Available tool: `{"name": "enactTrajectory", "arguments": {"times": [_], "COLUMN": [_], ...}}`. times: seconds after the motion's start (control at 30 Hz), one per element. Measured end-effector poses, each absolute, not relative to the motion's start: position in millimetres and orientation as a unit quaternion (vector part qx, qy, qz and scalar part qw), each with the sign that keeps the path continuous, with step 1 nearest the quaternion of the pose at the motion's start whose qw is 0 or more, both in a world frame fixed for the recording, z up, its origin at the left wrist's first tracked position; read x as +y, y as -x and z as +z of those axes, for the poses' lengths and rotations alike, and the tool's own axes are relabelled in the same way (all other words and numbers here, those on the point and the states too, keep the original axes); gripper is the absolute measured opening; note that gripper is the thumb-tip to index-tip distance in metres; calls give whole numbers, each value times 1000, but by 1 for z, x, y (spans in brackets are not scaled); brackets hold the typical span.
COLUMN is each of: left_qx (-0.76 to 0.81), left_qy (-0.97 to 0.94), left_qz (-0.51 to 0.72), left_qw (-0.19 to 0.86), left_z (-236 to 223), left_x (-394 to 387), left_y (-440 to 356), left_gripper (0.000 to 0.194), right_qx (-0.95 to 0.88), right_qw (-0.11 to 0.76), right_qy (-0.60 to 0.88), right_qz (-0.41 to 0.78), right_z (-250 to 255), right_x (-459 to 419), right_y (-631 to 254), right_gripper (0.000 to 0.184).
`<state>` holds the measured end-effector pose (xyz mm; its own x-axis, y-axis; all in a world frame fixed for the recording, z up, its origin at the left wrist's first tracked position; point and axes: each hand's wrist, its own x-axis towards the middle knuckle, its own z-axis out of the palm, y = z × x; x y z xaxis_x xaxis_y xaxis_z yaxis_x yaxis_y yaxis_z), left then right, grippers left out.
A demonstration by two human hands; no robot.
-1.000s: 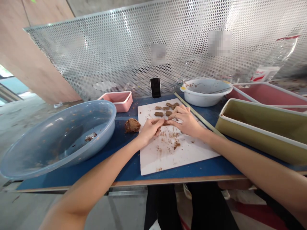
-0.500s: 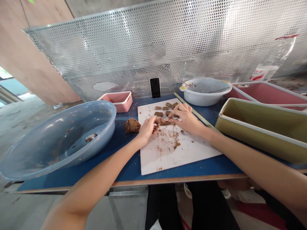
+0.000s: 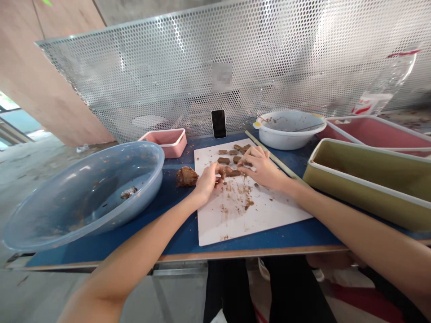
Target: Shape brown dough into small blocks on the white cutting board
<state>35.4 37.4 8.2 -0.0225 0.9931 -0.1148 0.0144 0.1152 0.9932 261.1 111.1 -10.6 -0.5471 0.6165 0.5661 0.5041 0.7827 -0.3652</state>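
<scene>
Small brown pieces lay shaped on the board. Left hand and right hand curled at a roll, grip unclear; one lump sat unshaped.

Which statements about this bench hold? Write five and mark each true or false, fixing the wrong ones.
1. The left hand and right hand are both at the brown roll. True.
2. The big brown lump lies inside the blue basin. False: it is outside, between that basin and the white board.
3. The phone stands upright in front of the metal mesh. True.
4. The bottle is to the left of the phone. False: it is to the right.
5. The green trough is nearer the person than the white basin. True.
</scene>
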Motion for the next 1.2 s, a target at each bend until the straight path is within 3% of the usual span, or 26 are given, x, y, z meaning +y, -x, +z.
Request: {"name": "enactTrajectory", "arguments": {"times": [0.2,0.4,0.63,0.9,1.2], "left_qx": [537,540,522,469,477], "left_qy": [-474,-472,-515,-554,-506], "left_qz": [471,471,471,442,444], "left_qw": [515,514,490,527,564], "left_z": [8,11,3,-4,-7], "left_x": [37,36,39,38,39], "left_y": [-36,-36,-34,-33,-36], "left_gripper": [49,51,42,55,43], "right_qx": [-881,-901,-878,-889,-903], "right_qw": [352,296,349,366,351], "right_qy": [307,309,320,271,248], "right_qz": [75,75,66,39,23], "right_z": [-10,-8,-10,-7,-7], "right_x": [108,111,115,101,102], "right_y": [-260,-264,-265,-259,-263], "right_gripper": [26,49,26,22,25]}}
